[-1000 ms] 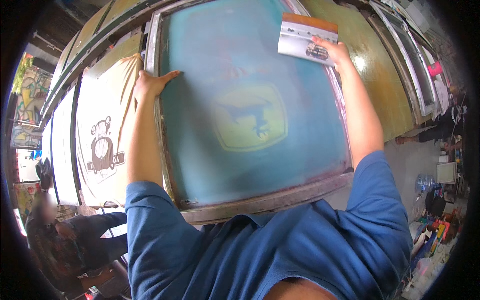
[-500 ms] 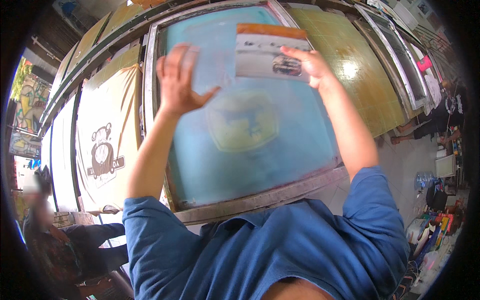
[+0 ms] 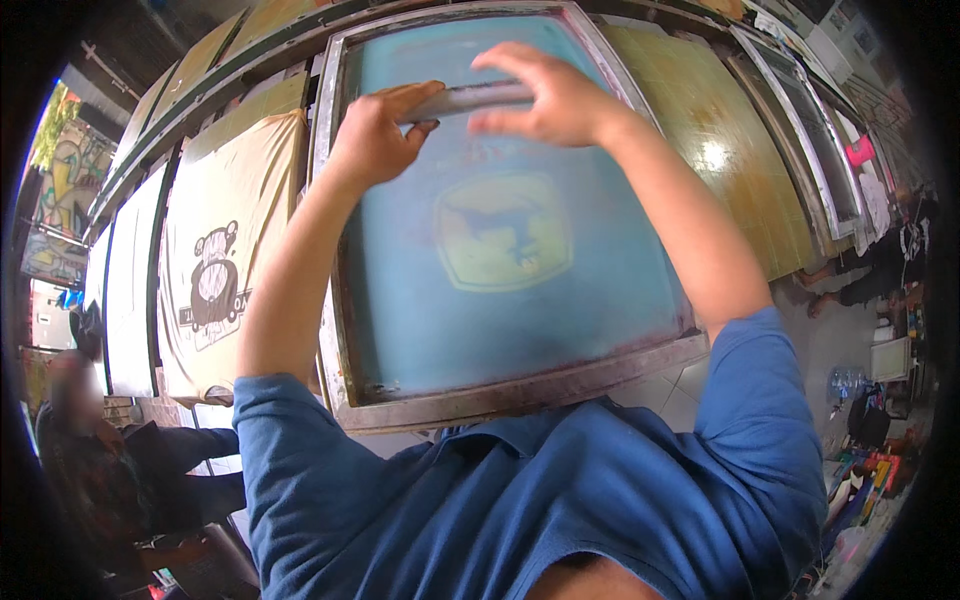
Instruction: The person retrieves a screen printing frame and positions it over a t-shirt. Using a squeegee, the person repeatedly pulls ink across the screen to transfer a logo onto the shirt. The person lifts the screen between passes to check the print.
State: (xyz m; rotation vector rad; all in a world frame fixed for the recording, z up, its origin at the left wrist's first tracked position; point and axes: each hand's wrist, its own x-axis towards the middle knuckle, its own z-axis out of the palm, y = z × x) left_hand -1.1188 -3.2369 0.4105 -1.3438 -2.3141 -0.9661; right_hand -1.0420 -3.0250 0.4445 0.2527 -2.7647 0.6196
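A squeegee (image 3: 482,97), seen nearly edge-on, is held across the upper part of a screen-printing frame (image 3: 530,393). Its left end sits in my left hand (image 3: 385,132), fingers closed over it. Around the right end hovers my right hand (image 3: 555,98), with its thumb and fingers spread apart and slightly blurred. Below both hands spreads the frame's blue-green mesh (image 3: 425,325). A pale yellow badge-shaped stencil (image 3: 505,245) with an animal figure shows in the middle of the mesh.
To the left lies a cream shirt (image 3: 265,165) with a dark print, stretched on a board. A glossy yellowish board (image 3: 700,120) adjoins the right side. Another person (image 3: 90,480) is at the lower left; bare feet (image 3: 822,300) show at the right.
The squeegee has tipped from broad side to edge-on and passed from my right hand into my left. My right hand has moved left and loosened; the view has shifted slightly.
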